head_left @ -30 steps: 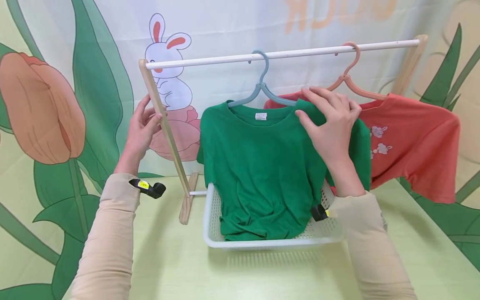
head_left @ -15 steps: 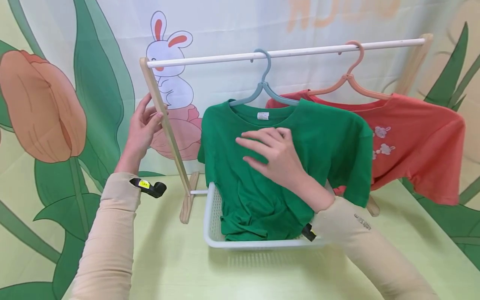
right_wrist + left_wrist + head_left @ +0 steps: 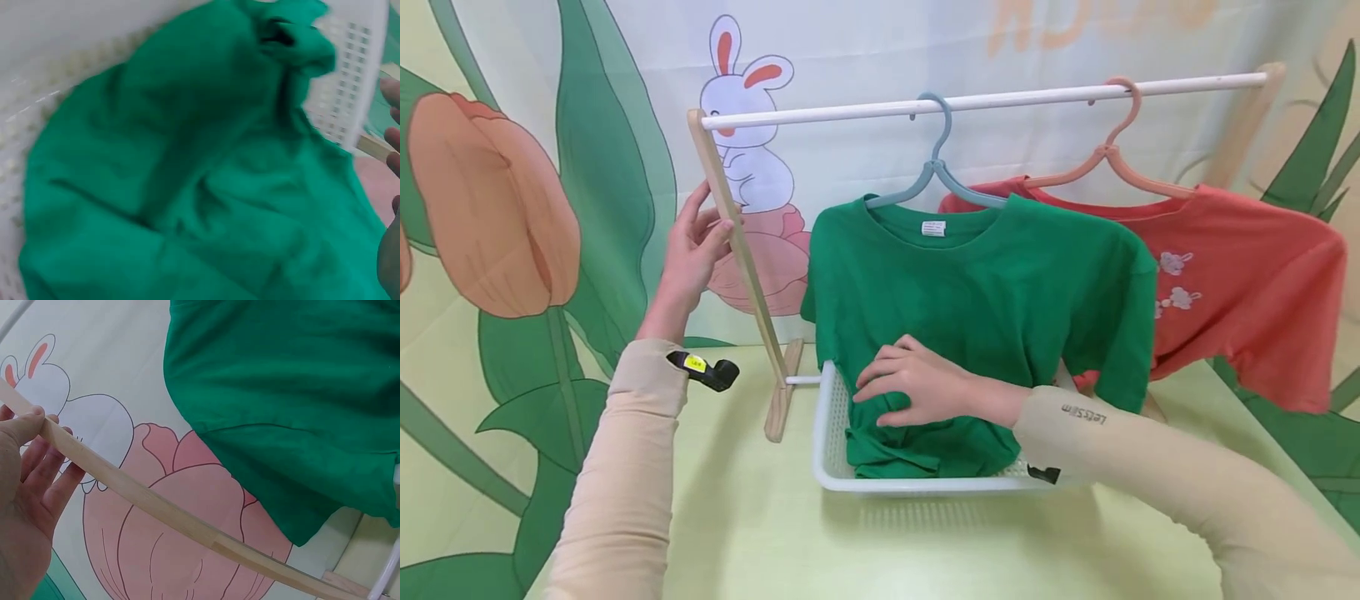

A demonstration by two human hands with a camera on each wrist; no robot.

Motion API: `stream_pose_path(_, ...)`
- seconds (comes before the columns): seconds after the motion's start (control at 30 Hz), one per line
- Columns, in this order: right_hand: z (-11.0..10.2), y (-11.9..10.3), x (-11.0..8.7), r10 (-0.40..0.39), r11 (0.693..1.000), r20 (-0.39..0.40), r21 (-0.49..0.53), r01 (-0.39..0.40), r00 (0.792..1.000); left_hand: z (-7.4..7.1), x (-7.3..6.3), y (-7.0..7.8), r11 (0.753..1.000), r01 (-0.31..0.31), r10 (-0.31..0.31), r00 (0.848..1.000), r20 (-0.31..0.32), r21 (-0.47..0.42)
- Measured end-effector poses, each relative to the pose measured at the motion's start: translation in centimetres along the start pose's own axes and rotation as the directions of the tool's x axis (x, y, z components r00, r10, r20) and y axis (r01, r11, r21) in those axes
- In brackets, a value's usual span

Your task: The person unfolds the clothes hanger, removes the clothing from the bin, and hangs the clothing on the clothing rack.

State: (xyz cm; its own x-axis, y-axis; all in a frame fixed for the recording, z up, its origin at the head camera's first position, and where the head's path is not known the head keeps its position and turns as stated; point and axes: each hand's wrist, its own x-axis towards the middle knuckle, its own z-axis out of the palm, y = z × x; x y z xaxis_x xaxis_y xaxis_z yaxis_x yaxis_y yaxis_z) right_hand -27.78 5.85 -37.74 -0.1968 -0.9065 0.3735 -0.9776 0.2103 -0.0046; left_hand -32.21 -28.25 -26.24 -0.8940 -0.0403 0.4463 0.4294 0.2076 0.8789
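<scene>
My left hand [image 3: 694,254] holds the left wooden post [image 3: 751,279] of a clothes rack, thumb in front and fingers behind, as the left wrist view also shows. A green T-shirt [image 3: 970,283] hangs on a blue hanger [image 3: 934,167] from the white rod. Its lower part lies bunched in a white plastic basket [image 3: 940,487]. Over that lower part is my right hand [image 3: 913,385], fingers slightly bent and apart, gripping nothing. Whether it touches the cloth I cannot tell. Only a bit of this hand [image 3: 389,250] enters the right wrist view, at the right edge.
A red T-shirt [image 3: 1255,283] with small white figures hangs on an orange hanger [image 3: 1108,154] at the right, partly behind the green one. The rack's wooden foot [image 3: 784,400] stands left of the basket on the pale table [image 3: 760,517]. A printed backdrop rises behind.
My right hand has come off the green T-shirt's right shoulder and moved down and left over its lower part. The left hand stays on the post. The view has shifted slightly.
</scene>
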Motion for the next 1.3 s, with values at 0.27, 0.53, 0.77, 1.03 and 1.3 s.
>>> stream_pose_path(0.27,1.7,-0.2,-0.9,0.085,0.988,0.464,0.077,-0.136,0.882,-0.1,0.0,-0.1,1.0,0.0,0.0,1.0,0.001,0.005)
stream_pose_path(0.53,3.5,0.7,-0.5,0.117,0.973,0.61,0.087,-0.214,0.783,-0.2,-0.2,0.1,1.0,0.007,-0.007,1.0,-0.012,-0.01)
stream_pose_path(0.77,3.6,1.2,0.3,0.125,0.896,0.614,0.268,-0.354,0.779,-0.2,-0.3,0.3,1.0,0.012,-0.012,1.0,-0.005,0.015)
stream_pose_path(1.03,-0.5,3.8,1.8,0.19,0.88,0.456,0.315,-0.357,0.87,-0.2,-0.5,0.5,1.0,0.015,-0.015,1.0,-0.009,-0.002)
stream_pose_path(1.3,-6.3,7.4,2.9,0.454,0.817,0.147,0.324,-0.476,0.879,0.0,-0.6,0.6,1.0,0.012,-0.012,1.0,-0.006,0.015)
